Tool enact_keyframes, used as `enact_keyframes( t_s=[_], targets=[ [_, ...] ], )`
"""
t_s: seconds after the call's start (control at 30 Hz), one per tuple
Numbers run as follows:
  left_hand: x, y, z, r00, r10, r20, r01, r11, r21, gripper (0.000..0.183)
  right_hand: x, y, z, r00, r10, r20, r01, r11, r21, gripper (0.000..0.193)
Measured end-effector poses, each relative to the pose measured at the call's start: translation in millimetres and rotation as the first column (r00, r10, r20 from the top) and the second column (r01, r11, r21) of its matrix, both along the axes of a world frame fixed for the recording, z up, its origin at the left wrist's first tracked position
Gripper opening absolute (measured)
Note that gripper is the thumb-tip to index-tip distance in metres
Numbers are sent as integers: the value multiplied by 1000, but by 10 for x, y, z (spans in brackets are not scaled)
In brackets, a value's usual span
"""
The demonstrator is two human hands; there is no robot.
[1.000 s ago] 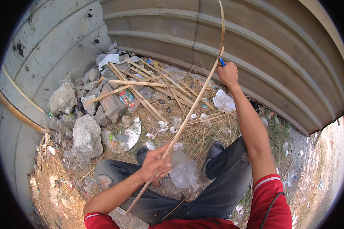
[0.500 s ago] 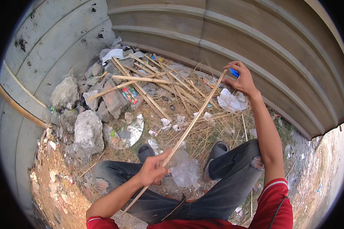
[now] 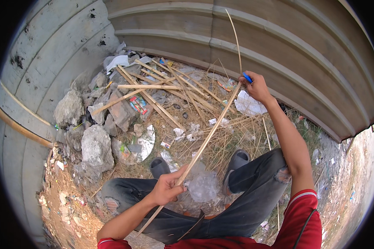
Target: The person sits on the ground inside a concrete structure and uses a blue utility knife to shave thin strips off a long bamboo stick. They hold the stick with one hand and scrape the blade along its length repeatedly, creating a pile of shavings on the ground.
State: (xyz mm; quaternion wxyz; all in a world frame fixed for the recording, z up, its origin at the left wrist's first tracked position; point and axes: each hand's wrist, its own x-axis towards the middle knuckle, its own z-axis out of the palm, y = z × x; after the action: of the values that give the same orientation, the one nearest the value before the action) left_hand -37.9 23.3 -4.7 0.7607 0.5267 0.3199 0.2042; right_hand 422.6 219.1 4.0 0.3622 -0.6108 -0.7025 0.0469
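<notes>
A long, pale split bamboo stick [image 3: 210, 136] slants from my lap up to the far right. My left hand [image 3: 167, 189] is closed round its lower part, above my thighs. At the stick's far end my right hand [image 3: 257, 88] is closed on a small blue tool [image 3: 247, 77], with fingers against the stick. The tool's kind is mostly hidden by the fingers. Beyond that hand a thin, bent strip [image 3: 237, 39] rises in front of the metal sheet; where it meets the stick is hidden by the fingers.
Several split sticks [image 3: 151, 87] lie in a crossed pile ahead. Grey rocks [image 3: 96, 145] stand at left, below a pale wall [image 3: 62, 54]. A corrugated metal sheet [image 3: 270, 54] closes off the far side. Dry straw, paper [image 3: 249, 103] and a clear plastic bag [image 3: 203, 186] litter the ground.
My right hand has moved a little left and closed, its fingers apart before. A thin strip now stands up beyond it. My left hand keeps its grip on the stick.
</notes>
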Motion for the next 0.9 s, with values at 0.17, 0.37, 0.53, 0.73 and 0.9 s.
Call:
enact_keyframes(
  t_s=[0.17,0.37,0.53,0.73,0.9],
  targets=[
    [70,16,-1,1000,2,4,-2,995,98,74,106,115,-143,961,-3,-276,-4,1000,-24,14],
    [35,10,12,1000,9,-19,-7,994,106,75,53,72,-15,644,-43,-764,-142,974,-175,13],
    [-22,-30,-113,1000,-14,-14,15,997,73,71,340,107,111,142,-55,-988,-200,976,-83,14],
    [12,-21,-99,999,-27,23,26,998,53,70,530,208,156,-142,48,-989,-13,999,50,18],
    [-35,-70,-109,1000,-12,10,11,1000,26,71,982,103,217,-170,-41,-985,391,914,-106,19]
  ],
)
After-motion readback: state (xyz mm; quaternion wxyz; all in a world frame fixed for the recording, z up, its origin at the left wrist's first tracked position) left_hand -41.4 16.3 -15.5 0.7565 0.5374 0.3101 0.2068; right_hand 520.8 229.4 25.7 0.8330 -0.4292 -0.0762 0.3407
